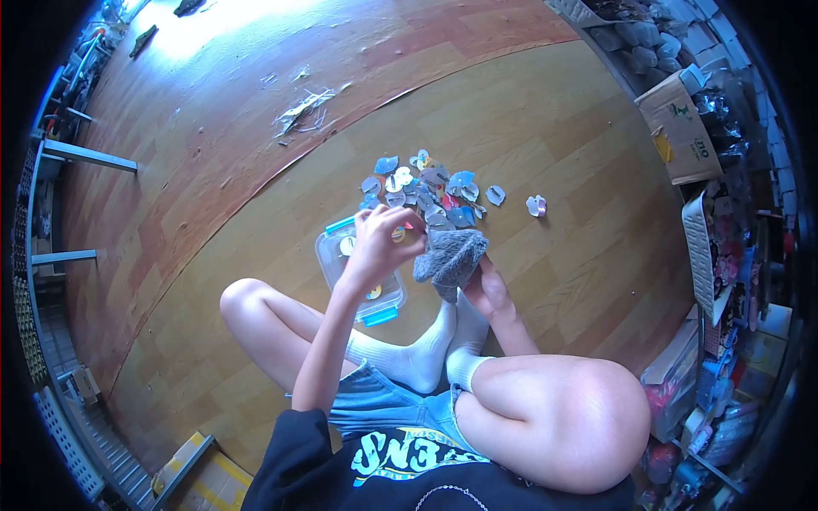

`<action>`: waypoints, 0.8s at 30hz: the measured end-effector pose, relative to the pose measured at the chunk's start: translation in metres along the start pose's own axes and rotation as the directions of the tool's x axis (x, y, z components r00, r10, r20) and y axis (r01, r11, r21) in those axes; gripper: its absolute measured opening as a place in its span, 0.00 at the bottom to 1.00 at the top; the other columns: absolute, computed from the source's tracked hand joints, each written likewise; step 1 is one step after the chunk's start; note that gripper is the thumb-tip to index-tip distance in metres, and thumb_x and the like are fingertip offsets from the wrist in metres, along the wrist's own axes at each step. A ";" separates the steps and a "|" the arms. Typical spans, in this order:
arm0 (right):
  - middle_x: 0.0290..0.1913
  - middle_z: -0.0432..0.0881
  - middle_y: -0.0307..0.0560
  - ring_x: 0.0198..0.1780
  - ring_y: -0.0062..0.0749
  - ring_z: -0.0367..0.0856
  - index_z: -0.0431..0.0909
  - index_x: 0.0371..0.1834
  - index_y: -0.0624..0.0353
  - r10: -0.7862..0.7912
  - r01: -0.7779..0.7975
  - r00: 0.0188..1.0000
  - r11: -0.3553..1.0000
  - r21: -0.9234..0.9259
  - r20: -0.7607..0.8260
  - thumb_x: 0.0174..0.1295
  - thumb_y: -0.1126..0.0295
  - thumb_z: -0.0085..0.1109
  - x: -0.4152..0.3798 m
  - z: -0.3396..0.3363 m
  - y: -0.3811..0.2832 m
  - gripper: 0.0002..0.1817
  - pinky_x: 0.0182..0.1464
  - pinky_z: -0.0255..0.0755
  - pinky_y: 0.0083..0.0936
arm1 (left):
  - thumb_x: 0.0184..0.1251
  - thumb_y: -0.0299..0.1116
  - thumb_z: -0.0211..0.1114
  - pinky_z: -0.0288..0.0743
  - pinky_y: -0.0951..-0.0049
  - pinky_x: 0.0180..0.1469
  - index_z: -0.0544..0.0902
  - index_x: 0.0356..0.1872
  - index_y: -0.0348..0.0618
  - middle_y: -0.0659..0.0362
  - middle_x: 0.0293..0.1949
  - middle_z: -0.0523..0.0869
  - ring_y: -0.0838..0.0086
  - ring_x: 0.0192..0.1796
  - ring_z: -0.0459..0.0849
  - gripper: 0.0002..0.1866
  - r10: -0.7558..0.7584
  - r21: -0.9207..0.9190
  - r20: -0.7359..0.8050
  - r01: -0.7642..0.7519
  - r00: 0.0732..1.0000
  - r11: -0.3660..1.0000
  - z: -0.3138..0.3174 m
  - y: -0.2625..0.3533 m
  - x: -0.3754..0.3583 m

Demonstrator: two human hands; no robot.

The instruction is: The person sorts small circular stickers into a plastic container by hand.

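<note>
A grey knitted or fluffy piece [452, 258] is held up above the white-socked feet. My right hand [489, 289] grips it from its right and lower side. At its upper left edge, my left hand [388, 240] is closed in a pinch; what the fingertips hold is too small to name. Under my left hand stands a clear plastic box [333, 274] with blue clips and a few round yellow and white pieces inside. Just beyond the hands lies a loose pile of small grey, blue and white cut shapes [433, 189] on the wooden floor.
One pale shape [536, 205] lies apart to the right. Plastic scraps [304, 111] are on the floor farther off. A cardboard box [680, 128] and packed goods line the right side; metal racks [89, 155] stand at the left. A taped carton [213, 481] sits at the lower left.
</note>
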State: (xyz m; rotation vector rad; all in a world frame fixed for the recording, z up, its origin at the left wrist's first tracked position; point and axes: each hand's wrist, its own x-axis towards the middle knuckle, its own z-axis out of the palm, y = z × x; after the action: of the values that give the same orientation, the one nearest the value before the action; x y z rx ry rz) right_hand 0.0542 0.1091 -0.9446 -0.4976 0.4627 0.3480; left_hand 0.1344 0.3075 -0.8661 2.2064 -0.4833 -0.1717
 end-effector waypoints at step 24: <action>0.35 0.82 0.42 0.35 0.21 0.80 0.77 0.41 0.64 -0.236 0.217 0.971 0.839 -0.499 0.025 0.60 0.81 0.53 -0.009 0.037 0.010 0.07 0.40 0.76 0.20 | 0.66 0.29 0.57 0.71 0.78 0.45 0.79 0.40 0.37 0.61 0.32 0.82 0.80 0.38 0.79 0.07 -0.444 -0.673 -0.236 0.184 0.864 0.716 0.025 -0.005 -0.083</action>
State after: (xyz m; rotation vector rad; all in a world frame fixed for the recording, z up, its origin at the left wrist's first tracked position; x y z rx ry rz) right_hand 0.0545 0.1355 -0.9146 -1.0606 0.3406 0.2258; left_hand 0.0524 0.3253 -0.8893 1.5646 0.1855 -0.0646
